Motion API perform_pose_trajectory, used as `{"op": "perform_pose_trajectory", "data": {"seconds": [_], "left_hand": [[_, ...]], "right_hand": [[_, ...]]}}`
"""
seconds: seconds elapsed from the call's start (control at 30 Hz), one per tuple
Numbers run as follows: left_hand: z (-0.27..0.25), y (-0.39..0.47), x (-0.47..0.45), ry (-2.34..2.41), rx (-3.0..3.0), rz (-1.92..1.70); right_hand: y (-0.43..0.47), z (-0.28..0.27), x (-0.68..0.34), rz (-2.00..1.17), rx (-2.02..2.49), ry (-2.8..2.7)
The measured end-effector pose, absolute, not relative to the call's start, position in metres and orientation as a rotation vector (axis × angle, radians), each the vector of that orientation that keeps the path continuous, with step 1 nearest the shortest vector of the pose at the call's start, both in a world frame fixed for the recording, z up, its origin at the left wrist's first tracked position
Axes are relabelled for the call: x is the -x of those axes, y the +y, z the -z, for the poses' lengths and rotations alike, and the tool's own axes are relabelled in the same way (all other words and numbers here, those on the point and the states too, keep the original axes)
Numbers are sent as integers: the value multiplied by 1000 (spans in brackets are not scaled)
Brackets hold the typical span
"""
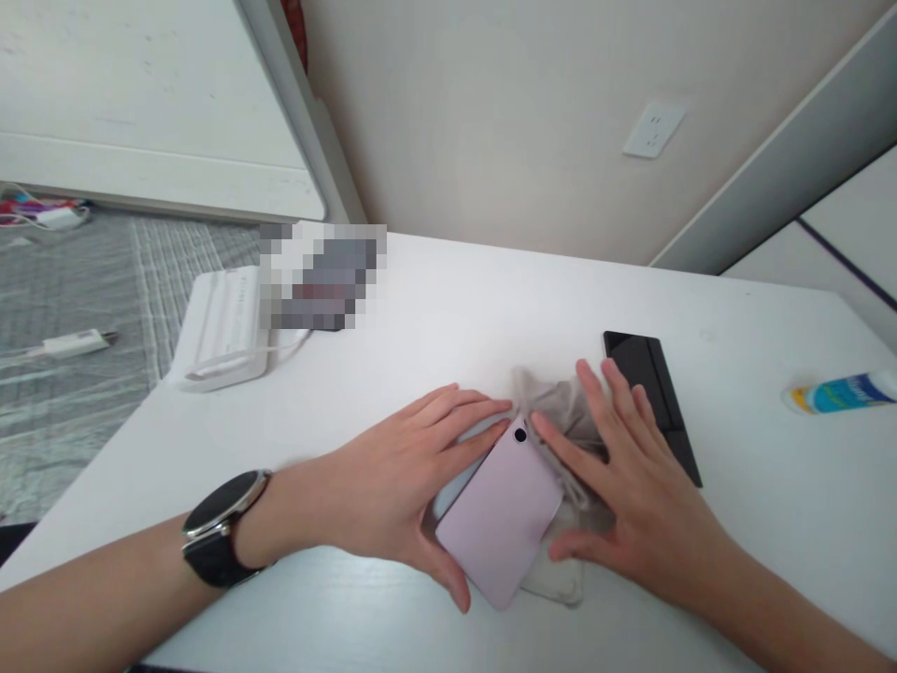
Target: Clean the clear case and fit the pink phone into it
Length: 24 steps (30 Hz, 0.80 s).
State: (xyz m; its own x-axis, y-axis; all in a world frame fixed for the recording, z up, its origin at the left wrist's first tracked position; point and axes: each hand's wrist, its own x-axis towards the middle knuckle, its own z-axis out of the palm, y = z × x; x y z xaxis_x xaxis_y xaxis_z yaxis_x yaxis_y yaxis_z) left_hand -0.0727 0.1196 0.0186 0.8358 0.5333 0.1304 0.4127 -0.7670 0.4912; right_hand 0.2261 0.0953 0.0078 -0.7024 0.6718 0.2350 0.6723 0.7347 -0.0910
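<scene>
Two hands, both bare, work around one pink device (501, 523), which lies flat side up on the white table (448, 318), partly over a grey-beige cloth (557, 407). Its round camera is near the upper corner.

The left hand (396, 477) is spread wide: its fingertips reach the upper corner of the device, and its thumb lies along the lower left edge — I cannot tell if it presses firmly. Below its fingers a pale bluish surface (448, 495) shows beside the device. The wrist carries a black watch (222, 502).

The right hand (637, 486) is also spread, with the index finger upon the crumpled cloth and the thumb stretched apart; it does not close around anything.

Behind the right hand lies a black slab (659, 383). Farther right there is a blue-and-yellow tube (845, 394) — and at the far left, a white power strip (224, 322).
</scene>
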Motion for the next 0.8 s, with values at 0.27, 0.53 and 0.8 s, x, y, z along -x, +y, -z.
{"op": "perform_pose_trajectory", "data": {"seconds": [0.27, 0.53, 0.8], "left_hand": [[-20, 120, 74, 697, -2584, -311], [-19, 121, 73, 693, -2593, -283], [-20, 122, 73, 694, -2566, -292]], "right_hand": [[95, -9, -226, -20, 1110, -2657], [96, -7, -225, 24, 1151, -2695], [92, -11, -221, -174, 892, -2724]]}}
